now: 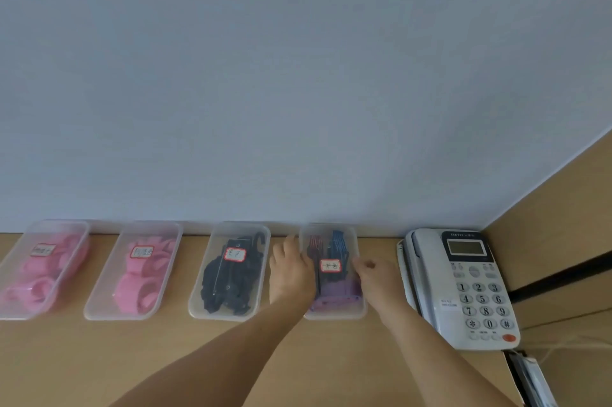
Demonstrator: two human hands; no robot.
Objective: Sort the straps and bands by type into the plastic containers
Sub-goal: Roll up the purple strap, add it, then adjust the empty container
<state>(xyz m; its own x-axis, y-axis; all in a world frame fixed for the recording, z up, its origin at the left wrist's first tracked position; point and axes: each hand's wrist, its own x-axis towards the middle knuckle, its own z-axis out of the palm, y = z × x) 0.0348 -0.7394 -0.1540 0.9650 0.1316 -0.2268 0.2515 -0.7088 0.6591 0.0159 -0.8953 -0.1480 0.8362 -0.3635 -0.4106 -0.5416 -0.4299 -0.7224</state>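
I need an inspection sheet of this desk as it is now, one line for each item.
Surface: wooden desk.
Job's things: four labelled clear containers; first container and second container hold pink bands, third container black straps, fourth container red, blue and purple straps.
Clutter: desk telephone.
Hands: left hand flat against fourth container's left side; right hand curled on its right rim.
Cables: thin cable right of telephone.
Surroundings: pale blue wall, brown side panel.

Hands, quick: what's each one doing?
Left hand: on the container's left side; grip unclear.
Right hand: fingers curled on its right rim, gripping.
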